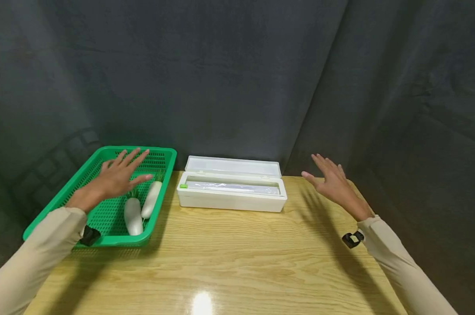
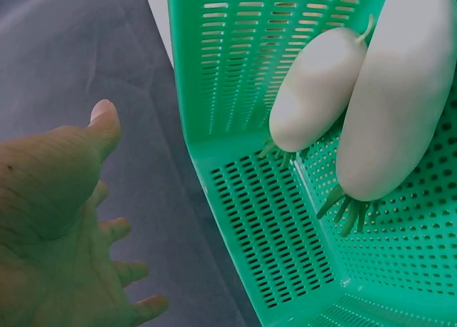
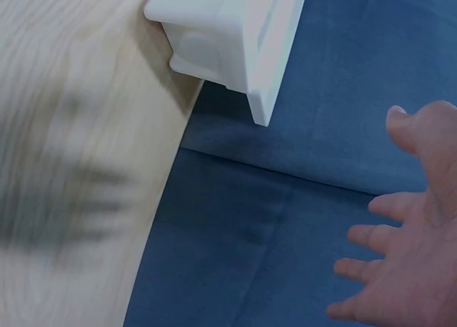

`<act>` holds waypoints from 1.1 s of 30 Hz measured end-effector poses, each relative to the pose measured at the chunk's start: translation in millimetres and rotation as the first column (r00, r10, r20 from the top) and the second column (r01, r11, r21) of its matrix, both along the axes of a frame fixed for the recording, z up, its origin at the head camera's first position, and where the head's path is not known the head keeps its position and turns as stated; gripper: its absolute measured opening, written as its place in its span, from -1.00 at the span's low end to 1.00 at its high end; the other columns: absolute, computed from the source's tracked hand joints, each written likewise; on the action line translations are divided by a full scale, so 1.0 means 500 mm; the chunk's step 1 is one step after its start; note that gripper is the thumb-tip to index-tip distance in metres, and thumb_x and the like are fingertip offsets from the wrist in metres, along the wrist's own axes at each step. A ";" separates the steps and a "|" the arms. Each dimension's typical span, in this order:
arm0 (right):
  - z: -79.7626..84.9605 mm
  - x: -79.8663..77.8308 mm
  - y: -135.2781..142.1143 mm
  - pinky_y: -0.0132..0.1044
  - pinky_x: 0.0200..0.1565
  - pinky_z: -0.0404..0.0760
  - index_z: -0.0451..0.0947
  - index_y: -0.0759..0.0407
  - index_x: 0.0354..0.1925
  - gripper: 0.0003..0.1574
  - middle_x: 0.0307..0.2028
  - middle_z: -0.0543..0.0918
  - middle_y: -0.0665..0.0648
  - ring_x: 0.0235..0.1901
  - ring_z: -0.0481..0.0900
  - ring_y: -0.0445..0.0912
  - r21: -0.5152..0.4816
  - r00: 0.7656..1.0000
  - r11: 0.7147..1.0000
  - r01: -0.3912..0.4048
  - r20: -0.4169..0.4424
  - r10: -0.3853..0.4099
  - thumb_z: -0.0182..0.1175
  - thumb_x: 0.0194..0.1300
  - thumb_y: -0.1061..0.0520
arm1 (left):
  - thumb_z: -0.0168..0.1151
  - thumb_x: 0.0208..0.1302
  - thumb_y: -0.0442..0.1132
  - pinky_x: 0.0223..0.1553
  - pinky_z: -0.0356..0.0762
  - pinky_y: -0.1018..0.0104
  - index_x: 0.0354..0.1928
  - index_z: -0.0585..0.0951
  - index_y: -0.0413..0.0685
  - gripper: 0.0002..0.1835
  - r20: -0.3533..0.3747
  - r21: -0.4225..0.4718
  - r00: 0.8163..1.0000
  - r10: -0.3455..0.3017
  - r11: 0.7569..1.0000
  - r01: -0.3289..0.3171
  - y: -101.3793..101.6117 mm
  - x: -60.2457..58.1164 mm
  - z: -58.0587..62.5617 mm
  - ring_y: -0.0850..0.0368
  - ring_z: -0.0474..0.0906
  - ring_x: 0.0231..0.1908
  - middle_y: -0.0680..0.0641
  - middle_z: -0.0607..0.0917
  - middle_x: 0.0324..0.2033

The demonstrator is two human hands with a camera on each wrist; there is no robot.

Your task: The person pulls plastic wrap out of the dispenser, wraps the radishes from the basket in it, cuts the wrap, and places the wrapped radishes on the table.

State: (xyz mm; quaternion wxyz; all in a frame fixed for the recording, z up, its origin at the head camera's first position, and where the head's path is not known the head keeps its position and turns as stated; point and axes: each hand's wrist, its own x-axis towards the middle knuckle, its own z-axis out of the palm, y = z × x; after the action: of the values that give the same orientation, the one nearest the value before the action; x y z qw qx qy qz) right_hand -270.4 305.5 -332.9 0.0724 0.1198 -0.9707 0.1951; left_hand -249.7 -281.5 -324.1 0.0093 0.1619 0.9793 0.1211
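Over the green plastic basket (image 1: 169, 175) hovers my left hand (image 1: 117, 178), fingers spread and holding nothing. Two white radishes with green stem stubs lie in that basket: a thicker radish (image 1: 133, 216) and a slimmer radish (image 1: 152, 199). The left wrist view shows both radishes side by side, with the left hand (image 2: 57, 220) apart from them. My right hand (image 1: 336, 186) is raised above the table's right side, fingers extended, touching nothing. Between the hands sits a white cling film box (image 1: 233, 202), its lid (image 1: 233, 166) tipped back and a film roll (image 1: 233, 188) inside.
A wooden table (image 1: 237, 253) carries the basket and the box. Dark grey cloth (image 1: 221, 78) hangs behind the table and along its sides. A small green piece (image 1: 183, 186) sits at the box's left end. Each wrist wears a black strap device (image 1: 353, 239).
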 end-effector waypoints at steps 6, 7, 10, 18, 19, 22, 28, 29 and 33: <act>-0.009 -0.001 -0.006 0.50 0.48 -0.29 -0.02 0.26 0.66 0.10 0.58 0.11 0.49 0.57 -0.04 0.47 0.008 0.999 1.000 -0.020 0.027 0.020 0.08 0.55 -0.38 | 0.03 0.59 0.23 0.35 -0.13 -0.60 0.69 -0.13 -0.08 -0.06 -0.002 -0.009 1.000 -0.006 1.000 0.006 0.009 0.002 -0.006 -0.62 -0.26 0.55 -0.39 -0.14 0.63; -0.010 0.000 -0.008 0.51 0.47 -0.28 0.00 0.26 0.65 0.08 0.57 0.13 0.49 0.56 -0.01 0.46 0.006 0.999 1.000 -0.025 0.023 0.025 0.09 0.55 -0.35 | 0.03 0.59 0.24 0.34 -0.12 -0.61 0.69 -0.12 -0.07 -0.06 -0.004 -0.012 1.000 -0.007 1.000 0.007 0.011 0.003 -0.007 -0.62 -0.25 0.54 -0.39 -0.13 0.63; -0.019 0.002 -0.012 0.52 0.46 -0.23 0.07 0.29 0.63 0.00 0.55 0.19 0.50 0.54 0.08 0.46 -0.015 0.999 0.999 -0.045 -0.005 0.045 0.12 0.57 -0.26 | 0.04 0.59 0.23 0.34 -0.12 -0.61 0.70 -0.11 -0.06 -0.07 -0.005 0.001 1.000 -0.015 1.000 0.015 0.020 0.005 -0.008 -0.61 -0.25 0.55 -0.39 -0.13 0.64; -0.039 0.009 -0.029 0.45 0.42 0.16 0.33 0.42 0.47 -0.30 0.43 0.39 0.52 0.41 0.34 0.43 -0.097 0.980 0.984 -0.149 -0.146 0.134 0.25 0.54 0.14 | 0.11 0.58 0.15 0.35 -0.11 -0.60 0.69 -0.04 -0.05 -0.11 -0.018 0.071 0.997 -0.078 0.994 0.079 0.053 0.012 -0.010 -0.56 -0.24 0.57 -0.38 -0.09 0.64; -0.040 0.009 -0.032 0.43 0.40 0.22 0.36 0.43 0.45 -0.33 0.41 0.41 0.52 0.40 0.36 0.43 -0.106 0.976 0.981 -0.160 -0.164 0.142 0.25 0.52 0.17 | 0.11 0.58 0.14 0.35 -0.11 -0.60 0.69 -0.04 -0.05 -0.11 -0.027 0.077 0.996 -0.084 0.993 0.086 0.056 0.011 -0.008 -0.55 -0.22 0.57 -0.38 -0.08 0.64; -0.045 0.009 -0.039 0.35 0.38 0.33 0.41 0.42 0.42 -0.38 0.38 0.45 0.51 0.39 0.39 0.41 -0.133 0.970 0.975 -0.177 -0.189 0.150 0.26 0.51 0.22 | 0.13 0.58 0.13 0.37 -0.14 -0.61 0.69 -0.04 -0.05 -0.11 -0.031 0.114 0.995 -0.093 0.989 0.096 0.063 0.008 -0.003 -0.50 -0.21 0.59 -0.37 -0.06 0.64; -0.058 0.015 -0.049 0.31 0.38 0.37 0.43 0.39 0.41 -0.39 0.37 0.48 0.47 0.39 0.41 0.37 -0.153 0.975 0.971 -0.183 -0.154 0.159 0.26 0.51 0.22 | 0.15 0.58 0.09 0.41 -0.23 -0.60 0.69 -0.02 -0.03 -0.12 0.000 0.193 0.994 -0.106 0.976 0.104 0.074 0.015 -0.005 -0.42 -0.20 0.61 -0.33 -0.04 0.65; -0.060 0.016 -0.050 0.31 0.38 0.37 0.44 0.39 0.41 -0.39 0.37 0.49 0.47 0.39 0.42 0.37 -0.154 0.975 0.971 -0.183 -0.153 0.160 0.27 0.50 0.22 | 0.16 0.58 0.08 0.42 -0.24 -0.60 0.69 -0.01 -0.04 -0.13 -0.002 0.201 0.994 -0.110 0.974 0.108 0.078 0.016 -0.006 -0.41 -0.20 0.62 -0.33 -0.04 0.65; -0.060 0.017 -0.055 0.30 0.37 0.38 0.45 0.40 0.39 -0.40 0.35 0.51 0.47 0.38 0.43 0.37 -0.162 0.974 0.969 -0.188 -0.161 0.162 0.29 0.48 0.24 | 0.12 0.61 0.05 0.42 -0.19 -0.58 0.68 0.03 -0.09 -0.18 -0.030 0.206 0.991 -0.134 0.969 0.138 0.091 0.010 -0.002 -0.43 -0.16 0.61 -0.36 0.02 0.63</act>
State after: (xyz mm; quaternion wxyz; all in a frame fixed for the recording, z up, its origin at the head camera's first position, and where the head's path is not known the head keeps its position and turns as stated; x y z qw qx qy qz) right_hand -262.0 277.9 -362.9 0.1364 0.2123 -0.9274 0.2763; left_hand -244.5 -236.0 -325.1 -0.0070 0.2297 0.9480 0.2203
